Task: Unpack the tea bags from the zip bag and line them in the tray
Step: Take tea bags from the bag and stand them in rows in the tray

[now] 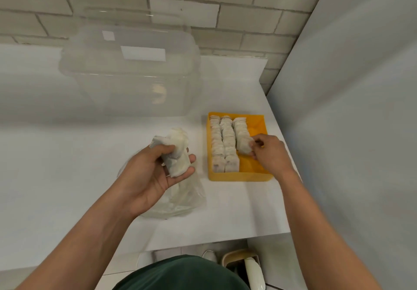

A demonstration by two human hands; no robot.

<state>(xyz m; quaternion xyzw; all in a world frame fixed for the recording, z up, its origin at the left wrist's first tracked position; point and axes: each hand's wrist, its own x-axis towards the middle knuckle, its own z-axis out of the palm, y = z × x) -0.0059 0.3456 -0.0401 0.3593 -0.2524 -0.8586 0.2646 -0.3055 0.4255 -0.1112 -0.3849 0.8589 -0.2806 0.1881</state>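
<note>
Lining the left and middle of the yellow tray (259, 174) are three rows of pale, off-white tea bags (225, 140), set upright and packed close; the two left rows run the tray's full length, while the right row stops partway, with bare yellow floor near it. A tea bag at the near end of that right row is pinched by the fingertips of the right hand (268, 152). A loose clump of tea bags (178, 152), crumpled and papery white, is gripped in the curled fingers of the left hand (155, 170). Beneath that hand a clear zip bag (187, 197) lies slumped on the white counter (56, 154). A large transparent lidded container (130, 68) stands at the far left.
</note>
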